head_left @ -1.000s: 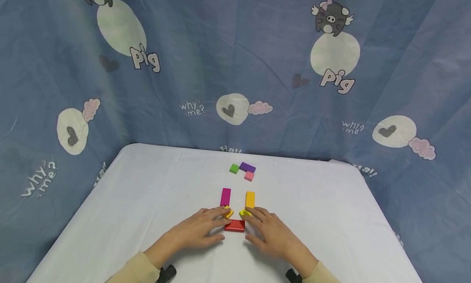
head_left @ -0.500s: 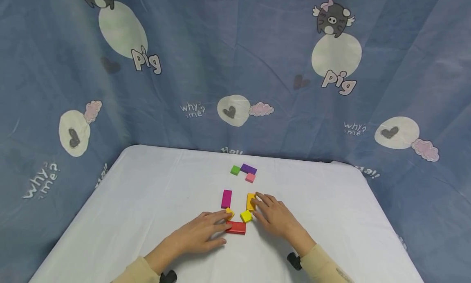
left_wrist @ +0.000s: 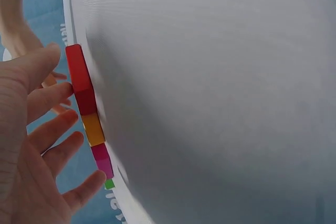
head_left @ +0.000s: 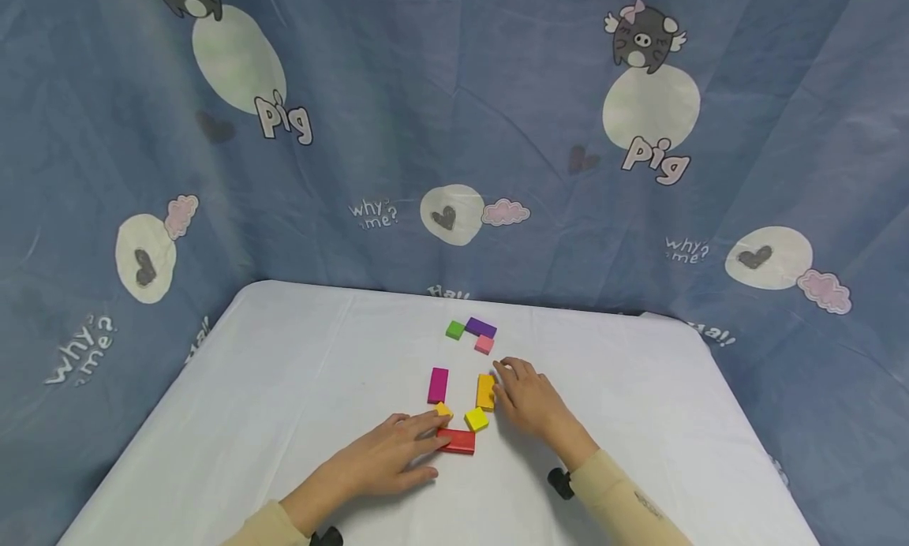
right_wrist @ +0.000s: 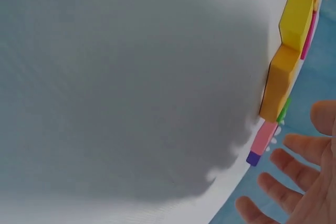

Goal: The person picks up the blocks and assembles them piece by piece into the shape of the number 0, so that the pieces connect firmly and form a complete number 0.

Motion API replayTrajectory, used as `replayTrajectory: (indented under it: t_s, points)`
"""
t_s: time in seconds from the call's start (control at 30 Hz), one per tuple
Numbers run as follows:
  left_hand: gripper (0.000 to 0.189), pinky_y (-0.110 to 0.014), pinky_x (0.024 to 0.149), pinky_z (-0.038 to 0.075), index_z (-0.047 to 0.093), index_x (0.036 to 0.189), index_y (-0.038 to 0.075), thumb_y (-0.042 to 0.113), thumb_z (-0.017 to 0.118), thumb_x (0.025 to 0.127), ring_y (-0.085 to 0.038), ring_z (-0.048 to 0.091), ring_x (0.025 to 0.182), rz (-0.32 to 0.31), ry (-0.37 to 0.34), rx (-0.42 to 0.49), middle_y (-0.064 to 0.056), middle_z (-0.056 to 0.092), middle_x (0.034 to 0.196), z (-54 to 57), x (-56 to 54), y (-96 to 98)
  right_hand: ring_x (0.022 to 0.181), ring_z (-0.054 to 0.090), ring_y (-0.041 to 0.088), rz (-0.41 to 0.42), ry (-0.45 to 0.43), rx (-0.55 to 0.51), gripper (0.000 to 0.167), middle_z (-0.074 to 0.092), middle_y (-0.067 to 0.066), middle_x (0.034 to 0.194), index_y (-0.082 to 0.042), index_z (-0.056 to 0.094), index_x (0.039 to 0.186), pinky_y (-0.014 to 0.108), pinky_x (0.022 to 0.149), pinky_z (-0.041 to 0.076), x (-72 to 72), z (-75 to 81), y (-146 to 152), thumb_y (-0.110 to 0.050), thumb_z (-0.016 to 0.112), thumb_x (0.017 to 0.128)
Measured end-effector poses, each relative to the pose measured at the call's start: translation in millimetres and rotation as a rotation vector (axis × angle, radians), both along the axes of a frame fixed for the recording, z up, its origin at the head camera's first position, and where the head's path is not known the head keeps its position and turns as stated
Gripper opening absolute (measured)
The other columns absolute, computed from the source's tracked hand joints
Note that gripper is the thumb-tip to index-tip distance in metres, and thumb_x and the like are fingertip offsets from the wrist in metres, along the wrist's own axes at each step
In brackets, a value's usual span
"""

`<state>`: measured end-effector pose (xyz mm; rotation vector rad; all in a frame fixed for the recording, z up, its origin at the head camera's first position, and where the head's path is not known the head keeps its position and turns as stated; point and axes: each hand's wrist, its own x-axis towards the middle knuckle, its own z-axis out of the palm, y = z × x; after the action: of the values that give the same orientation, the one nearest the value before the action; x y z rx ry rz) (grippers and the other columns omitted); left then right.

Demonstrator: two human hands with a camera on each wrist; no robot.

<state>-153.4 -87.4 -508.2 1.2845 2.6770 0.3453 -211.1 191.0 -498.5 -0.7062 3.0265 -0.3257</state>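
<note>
My left hand (head_left: 390,457) reaches in from the left, fingers spread, its fingertips over the left end of a red block (head_left: 461,443) and a small yellow-orange block (head_left: 444,409). My right hand (head_left: 531,400) hovers beside the long orange block (head_left: 485,390), its fingers overlapping that block's right edge in the head view. Between the red and orange blocks sits a bright yellow block (head_left: 476,419), turned at an angle. A magenta block (head_left: 438,385) lies beyond the yellow-orange one. In the right wrist view, the right fingers (right_wrist: 294,174) are loosely spread with nothing between them.
Farther back on the white table (head_left: 611,372) lie a green block (head_left: 455,330), a purple block (head_left: 480,327) and a pink block (head_left: 484,345), grouped closely. A blue patterned curtain (head_left: 398,128) hangs behind the table.
My right hand has left the bright yellow block, moving right and away from me to beside the orange block. My left hand has hardly moved; the blocks keep their arrangement.
</note>
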Motion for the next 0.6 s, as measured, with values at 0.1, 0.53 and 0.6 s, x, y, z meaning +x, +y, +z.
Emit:
replayTrajectory:
  t_s: [0.1,0.53,0.6]
  points:
    - [0.055,-0.051,0.103,0.039,0.052,0.143,0.023,0.049,0.058,0.095,-0.017,0.033,0.140,0.001,-0.006,-0.005,0.000,0.036,0.154,0.4,0.2,0.6,0.133,0.040,0.033,0.002,-0.008,-0.009,0.050,0.043,0.015,0.145,-0.006,0.045,0.145,0.053,0.100,0.041,-5.2,-0.4,0.3,-0.031,0.048,0.103]
    - [0.053,-0.047,0.103,0.039,0.054,0.142,0.022,0.051,0.052,0.097,-0.016,0.037,0.138,-0.008,0.053,0.026,-0.001,0.040,0.152,-2.7,3.2,-2.2,0.138,0.034,0.034,-0.036,-0.160,-0.097,0.054,0.031,0.010,0.157,-0.011,0.036,0.152,0.057,0.108,0.031,-18.3,-8.6,-8.4,-0.035,0.043,0.104]
    - [0.053,-0.047,0.102,0.040,0.055,0.141,0.021,0.050,0.053,0.097,-0.016,0.038,0.137,-0.015,0.065,0.030,-0.002,0.041,0.151,-2.6,2.9,-2.4,0.138,0.034,0.035,-0.049,-0.170,-0.104,0.055,0.032,0.010,0.156,-0.011,0.035,0.152,0.059,0.107,0.030,-19.4,-7.9,-10.2,-0.036,0.044,0.104]
